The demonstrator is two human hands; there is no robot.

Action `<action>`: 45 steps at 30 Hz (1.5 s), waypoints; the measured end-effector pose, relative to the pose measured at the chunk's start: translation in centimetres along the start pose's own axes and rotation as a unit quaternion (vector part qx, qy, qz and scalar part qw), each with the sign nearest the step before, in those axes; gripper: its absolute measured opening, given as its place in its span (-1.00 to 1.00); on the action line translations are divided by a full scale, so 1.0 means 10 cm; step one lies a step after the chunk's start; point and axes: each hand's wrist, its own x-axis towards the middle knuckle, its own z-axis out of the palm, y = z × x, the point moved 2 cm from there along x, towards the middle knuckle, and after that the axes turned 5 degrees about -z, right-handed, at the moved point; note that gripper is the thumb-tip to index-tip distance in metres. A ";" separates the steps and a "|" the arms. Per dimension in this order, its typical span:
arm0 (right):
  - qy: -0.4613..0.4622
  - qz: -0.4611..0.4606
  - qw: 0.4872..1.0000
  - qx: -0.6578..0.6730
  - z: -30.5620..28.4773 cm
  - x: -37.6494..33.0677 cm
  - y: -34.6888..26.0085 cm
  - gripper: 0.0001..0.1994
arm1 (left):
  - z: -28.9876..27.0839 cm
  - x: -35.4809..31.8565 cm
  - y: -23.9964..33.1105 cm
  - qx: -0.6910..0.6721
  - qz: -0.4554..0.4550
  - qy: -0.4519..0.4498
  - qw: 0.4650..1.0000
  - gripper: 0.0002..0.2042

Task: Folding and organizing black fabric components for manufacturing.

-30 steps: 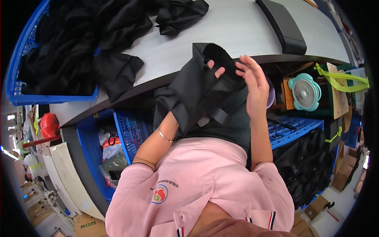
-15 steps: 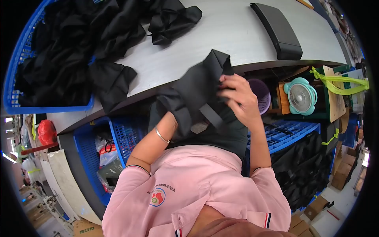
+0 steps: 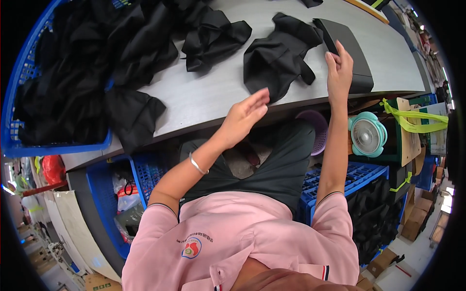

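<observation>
A crumpled black fabric piece (image 3: pixel 279 60) with a strap-like end lies on the grey-white table, its lower part at the near edge. My left hand (image 3: pixel 245 116) is at the table's near edge, fingers stretched out beside the cloth's lower end; whether the fingertips touch it I cannot tell. To the right of the cloth my right hand (image 3: pixel 341 72) is raised with fingers apart and nothing held. Behind it lies a dark grey curved block-like form (image 3: pixel 361 60), partly covered by that hand. The cloth's upper right corner reaches the form's left edge.
At the left, a blue basket (image 3: pixel 60 148) is heaped with black fabric pieces (image 3: pixel 131 39), some spilling onto the table (image 3: pixel 189 92). Below the table are a blue crate (image 3: pixel 109 194), a purple bin (image 3: pixel 318 131), a teal fan (image 3: pixel 367 135) and another blue crate (image 3: pixel 357 174).
The black fabric piece has gone from my hands above my lap onto the table. Both hands have let go of it; my right hand has moved up and right.
</observation>
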 end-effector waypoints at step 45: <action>0.029 -0.007 0.992 -0.119 -0.29 0.01 0.30 -0.68 | -0.24 0.76 0.48 0.244 0.186 0.255 0.917 -0.69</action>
